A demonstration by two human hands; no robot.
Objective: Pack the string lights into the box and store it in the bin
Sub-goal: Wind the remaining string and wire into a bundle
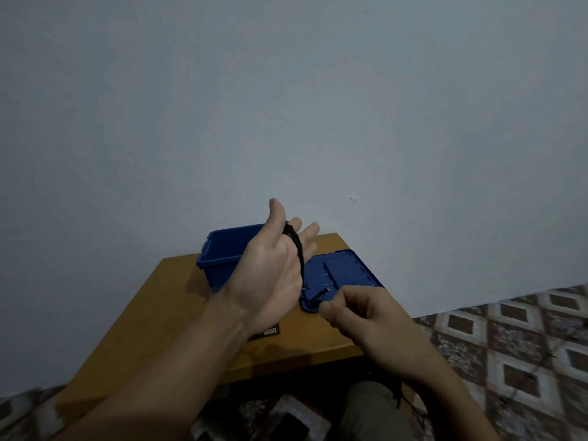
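The left hand (273, 268), mid-frame, is spread flat with black string lights (297, 249) wound round it; the right hand (359, 313) pinches their loose end, before the blue bin (222, 249) and lid (343, 268).

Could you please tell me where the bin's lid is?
In the head view, the blue lid lies on the wooden table, right of the open blue bin and just beyond the right hand.

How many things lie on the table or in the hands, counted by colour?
Blue: 2, the bin and its lid.
Black: 1, the string lights, wound round the left hand, with the end pinched by the right hand.
Dark, mostly hidden under the left wrist: 1, probably the box.
Total: 4.
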